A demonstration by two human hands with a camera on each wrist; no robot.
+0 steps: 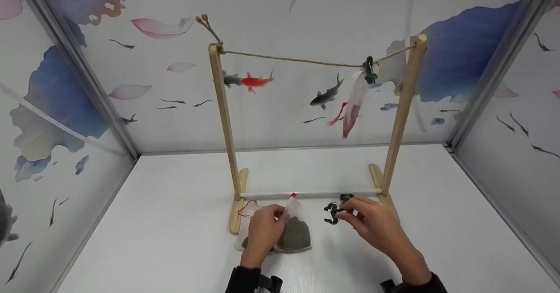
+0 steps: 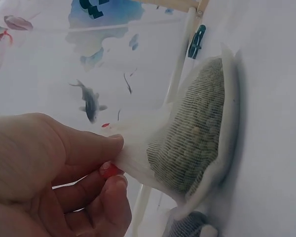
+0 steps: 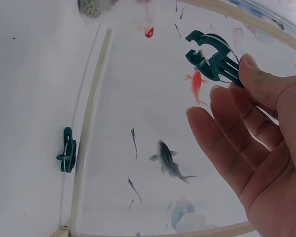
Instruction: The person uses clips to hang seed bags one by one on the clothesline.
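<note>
My left hand (image 1: 266, 228) pinches the gathered neck of a white mesh sachet (image 1: 295, 236), whose lower part bulges with grey-green filling. In the left wrist view, red bits of its drawstring show by the fingers, and the sachet (image 2: 195, 123) is near the tabletop. To the right, my right hand (image 1: 376, 221) holds a dark green plastic clip (image 3: 214, 57) between thumb and fingers, its jaws spread apart with nothing in them. A second sachet (image 1: 243, 236) with a red cord lies partly hidden behind the left hand. Another green clip (image 3: 67, 150) lies beside the white crossbar.
A wooden frame (image 1: 225, 118) stands on the white table (image 1: 175, 205), with a sagging twine line (image 1: 284, 58) between its posts. Near the right post (image 1: 404, 113), a green clip (image 1: 370, 70) holds a pale bag (image 1: 353, 105) on the line. Printed walls enclose the table.
</note>
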